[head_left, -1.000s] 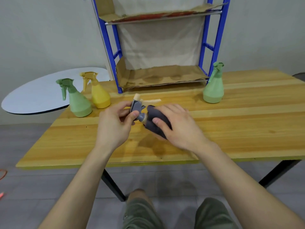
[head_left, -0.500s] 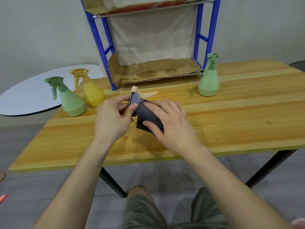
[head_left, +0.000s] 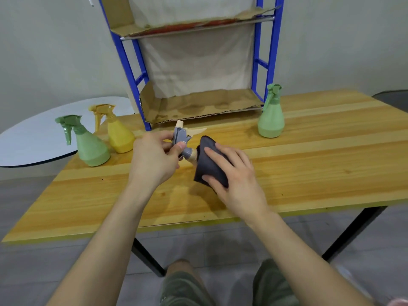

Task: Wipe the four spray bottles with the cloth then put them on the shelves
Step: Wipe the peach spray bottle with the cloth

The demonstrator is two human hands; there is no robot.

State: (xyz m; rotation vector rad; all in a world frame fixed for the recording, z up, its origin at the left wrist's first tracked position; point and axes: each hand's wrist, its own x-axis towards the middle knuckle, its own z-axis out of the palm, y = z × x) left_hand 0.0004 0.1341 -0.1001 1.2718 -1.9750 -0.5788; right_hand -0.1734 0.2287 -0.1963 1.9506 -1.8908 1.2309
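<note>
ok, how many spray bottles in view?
4: left green bottle and yellow bottle at table left; right green bottle beside the shelf; held bottle, body under cloth.

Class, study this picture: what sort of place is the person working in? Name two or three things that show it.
Probably a plain indoor workroom or storage corner: a wooden table, a blue metal shelf rack lined with worn cardboard, and a blank wall behind.
</note>
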